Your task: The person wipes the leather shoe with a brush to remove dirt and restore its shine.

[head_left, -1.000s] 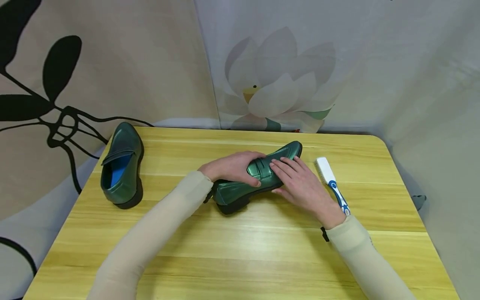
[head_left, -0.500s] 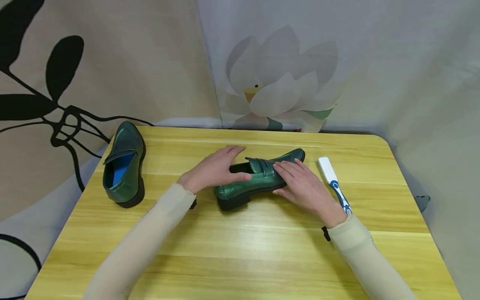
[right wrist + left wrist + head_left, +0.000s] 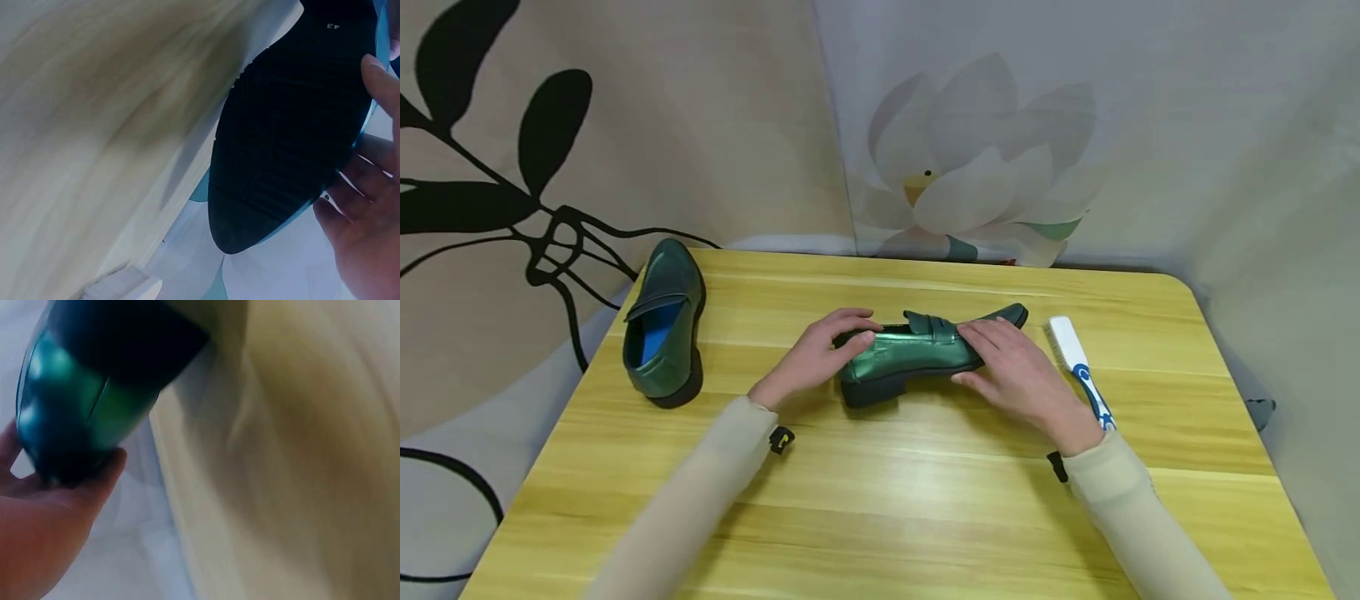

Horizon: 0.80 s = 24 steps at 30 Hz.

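A shiny green loafer (image 3: pixel 902 357) is held above the table, its toe pointing right. My left hand (image 3: pixel 814 353) grips its heel end, thumb on the near side and fingers by the opening. In the left wrist view the thumb (image 3: pixel 106 481) lies against the green heel counter (image 3: pixel 69 400). My right hand (image 3: pixel 1026 379) holds the front part, fingers over the upper and thumb low on the near side. The dark sole (image 3: pixel 287 137), marked 43, faces the right wrist camera. The far side of the loafer is hidden in the head view.
A second green loafer (image 3: pixel 679 367) with a blue insole stands at the table's left edge. Right of my right hand lies a white and blue brush (image 3: pixel 1067 343). Behind the wooden table (image 3: pixel 880 517) hangs a printed curtain (image 3: pixel 737 125).
My left hand came off the loafer's top, drew back leftward, and now grips the heel. The loafer has turned to lie more level. My right hand stays on its front part.
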{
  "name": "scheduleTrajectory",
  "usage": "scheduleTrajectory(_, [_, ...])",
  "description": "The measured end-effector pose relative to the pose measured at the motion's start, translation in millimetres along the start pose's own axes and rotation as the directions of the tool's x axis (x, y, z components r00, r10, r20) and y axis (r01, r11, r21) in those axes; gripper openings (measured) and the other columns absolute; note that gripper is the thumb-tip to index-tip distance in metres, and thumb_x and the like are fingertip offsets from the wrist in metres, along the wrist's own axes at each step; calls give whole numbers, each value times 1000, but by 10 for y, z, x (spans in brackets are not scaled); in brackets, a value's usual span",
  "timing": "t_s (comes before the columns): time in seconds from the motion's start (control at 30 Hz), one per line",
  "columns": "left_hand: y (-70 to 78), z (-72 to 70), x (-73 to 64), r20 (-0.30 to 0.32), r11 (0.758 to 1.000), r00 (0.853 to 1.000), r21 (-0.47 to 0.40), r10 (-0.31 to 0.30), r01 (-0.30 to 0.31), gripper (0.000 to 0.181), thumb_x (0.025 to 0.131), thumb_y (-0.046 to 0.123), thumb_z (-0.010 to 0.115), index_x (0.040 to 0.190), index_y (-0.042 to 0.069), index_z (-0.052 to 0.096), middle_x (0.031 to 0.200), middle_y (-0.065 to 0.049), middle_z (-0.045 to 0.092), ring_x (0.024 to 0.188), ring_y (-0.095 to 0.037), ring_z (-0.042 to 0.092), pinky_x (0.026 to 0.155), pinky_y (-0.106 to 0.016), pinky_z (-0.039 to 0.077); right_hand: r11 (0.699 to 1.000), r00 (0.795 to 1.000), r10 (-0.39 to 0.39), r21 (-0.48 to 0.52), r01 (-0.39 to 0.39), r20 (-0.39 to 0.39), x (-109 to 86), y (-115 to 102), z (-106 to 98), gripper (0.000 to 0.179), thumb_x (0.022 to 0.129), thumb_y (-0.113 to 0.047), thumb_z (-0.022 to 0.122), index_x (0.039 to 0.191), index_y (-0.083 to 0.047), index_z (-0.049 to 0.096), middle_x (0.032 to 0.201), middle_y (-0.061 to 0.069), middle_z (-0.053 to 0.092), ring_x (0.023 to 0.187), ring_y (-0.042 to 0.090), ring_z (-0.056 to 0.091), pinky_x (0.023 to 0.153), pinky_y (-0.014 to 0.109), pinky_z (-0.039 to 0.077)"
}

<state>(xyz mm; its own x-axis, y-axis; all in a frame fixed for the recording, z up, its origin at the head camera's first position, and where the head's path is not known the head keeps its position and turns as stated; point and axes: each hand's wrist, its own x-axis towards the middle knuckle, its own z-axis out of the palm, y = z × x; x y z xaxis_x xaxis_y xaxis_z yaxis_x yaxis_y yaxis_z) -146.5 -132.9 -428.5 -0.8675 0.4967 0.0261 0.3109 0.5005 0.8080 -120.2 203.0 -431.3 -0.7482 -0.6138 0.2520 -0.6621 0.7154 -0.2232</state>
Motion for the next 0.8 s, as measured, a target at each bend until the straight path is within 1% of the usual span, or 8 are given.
scheduleTrajectory(0.17, [-40, 99, 58, -29, 994, 999, -109, -25, 22, 38, 109, 39, 54, 134, 14, 69, 155, -4, 49, 146, -29, 40, 116, -57, 34, 999, 999, 43, 21, -43, 16, -13, 10, -21, 72, 94, -43, 77, 146, 2, 54, 144, 19, 58, 134, 37, 52, 115, 53, 37])
scheduleTrajectory(0.27, [-44, 128, 103, -41, 990, 998, -134, -44, 38, 36, 109, 36, 54, 133, 14, 69, 153, -4, 51, 146, -28, 41, 118, -55, 32, 997, 998, 66, 38, -67, 23, -20, 19, -47, 72, 94, -44, 76, 146, 1, 55, 144, 19, 57, 134, 39, 51, 114, 54, 38])
scheduleTrajectory(0.43, [-50, 189, 188, -43, 987, 996, -149, -72, 65, 34, 108, 35, 57, 131, 14, 71, 149, -4, 55, 143, -26, 44, 120, -52, 29, 993, 994, 99, 53, -101, 37, -56, 57, -87, 71, 95, -45, 75, 146, 0, 55, 145, 19, 57, 135, 39, 51, 112, 55, 40])
scheduleTrajectory(0.6, [-30, 208, 208, -31, 982, 993, -152, -114, 108, 40, 101, 38, 68, 134, 16, 69, 149, -2, 54, 143, -26, 44, 120, -51, 30, 993, 996, 91, 68, -92, 14, -62, 87, -77, 71, 94, -43, 77, 146, 0, 55, 145, 19, 57, 136, 39, 50, 112, 55, 40])
scheduleTrajectory(0.7, [-20, 215, 218, -38, 983, 992, -145, -118, 111, 44, 99, 37, 71, 136, 14, 67, 149, -3, 55, 142, -27, 45, 119, -50, 30, 994, 996, 85, 70, -86, 4, -65, 91, -78, 71, 94, -42, 76, 147, 1, 54, 147, 19, 56, 139, 40, 47, 114, 55, 38])
scheduleTrajectory(0.8, [-21, 225, 228, -55, 983, 991, -147, -118, 109, 43, 99, 35, 71, 135, 12, 67, 146, -3, 57, 140, -27, 47, 118, -50, 32, 988, 992, 124, 89, -124, 9, -113, 79, -118, 73, 95, -41, 76, 150, 0, 51, 152, 18, 51, 145, 39, 40, 118, 56, 32])
